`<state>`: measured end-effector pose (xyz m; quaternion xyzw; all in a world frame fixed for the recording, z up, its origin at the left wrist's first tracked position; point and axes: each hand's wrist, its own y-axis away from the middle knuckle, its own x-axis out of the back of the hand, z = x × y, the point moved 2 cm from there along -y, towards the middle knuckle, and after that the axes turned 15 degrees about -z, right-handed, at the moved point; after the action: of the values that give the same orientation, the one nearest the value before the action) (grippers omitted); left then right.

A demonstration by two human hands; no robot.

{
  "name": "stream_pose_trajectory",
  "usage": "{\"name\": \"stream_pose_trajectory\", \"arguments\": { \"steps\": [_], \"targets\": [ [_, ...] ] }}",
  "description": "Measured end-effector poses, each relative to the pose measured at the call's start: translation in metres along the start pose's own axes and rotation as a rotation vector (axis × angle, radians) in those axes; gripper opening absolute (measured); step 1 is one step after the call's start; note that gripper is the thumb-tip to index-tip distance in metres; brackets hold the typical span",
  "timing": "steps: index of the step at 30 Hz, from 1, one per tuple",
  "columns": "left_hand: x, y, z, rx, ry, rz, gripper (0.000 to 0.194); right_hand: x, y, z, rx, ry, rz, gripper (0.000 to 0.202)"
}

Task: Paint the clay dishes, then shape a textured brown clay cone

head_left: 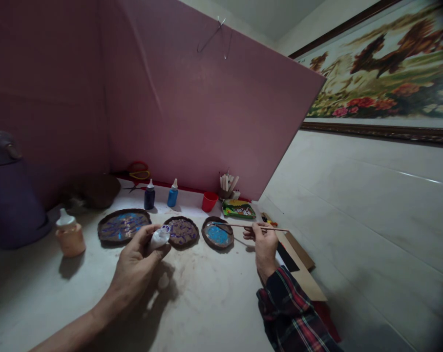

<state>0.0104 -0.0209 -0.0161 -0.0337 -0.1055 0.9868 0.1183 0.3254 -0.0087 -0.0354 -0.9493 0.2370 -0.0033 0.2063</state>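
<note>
Paintbrush [243, 226], pinched in the right hand [264, 242], reached over the blue-daubed disc [218, 236]; the left hand [135, 259] gripped a whitish bottle [158, 238]. The green packet [238, 209] nearby bore lettering too blurred to read.

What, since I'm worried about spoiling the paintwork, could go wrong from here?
The left hand holds a small white bottle tilted, with no pointed nozzle visible; if it is open, its contents could drip onto the table or the purple-streaked middle dish. The right hand holds a thin brush over the blue-painted dish, so a slip might smear the blue.
</note>
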Motion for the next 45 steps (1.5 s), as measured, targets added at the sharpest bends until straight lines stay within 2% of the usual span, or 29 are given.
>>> {"name": "stream_pose_trajectory", "arguments": {
  "steps": [7, 18, 36, 45],
  "targets": [
    [0.0, 0.001, 0.0, 0.01, -0.013, -0.028, 0.034, 0.004, -0.001, -0.002, 0.007, -0.1, 0.077, 0.031],
    [0.001, 0.0, -0.002, 0.003, -0.013, -0.041, 0.035, -0.006, 0.004, -0.001, -0.035, -0.081, -0.077, 0.033],
    [0.0, 0.0, 0.0, 0.007, -0.027, -0.023, 0.035, -0.007, 0.006, -0.001, -0.077, -0.12, -0.093, 0.031],
    [0.001, -0.001, -0.007, 0.02, -0.009, -0.046, 0.035, -0.008, 0.007, -0.002, -0.112, -0.14, -0.101, 0.029]
  ]
}}
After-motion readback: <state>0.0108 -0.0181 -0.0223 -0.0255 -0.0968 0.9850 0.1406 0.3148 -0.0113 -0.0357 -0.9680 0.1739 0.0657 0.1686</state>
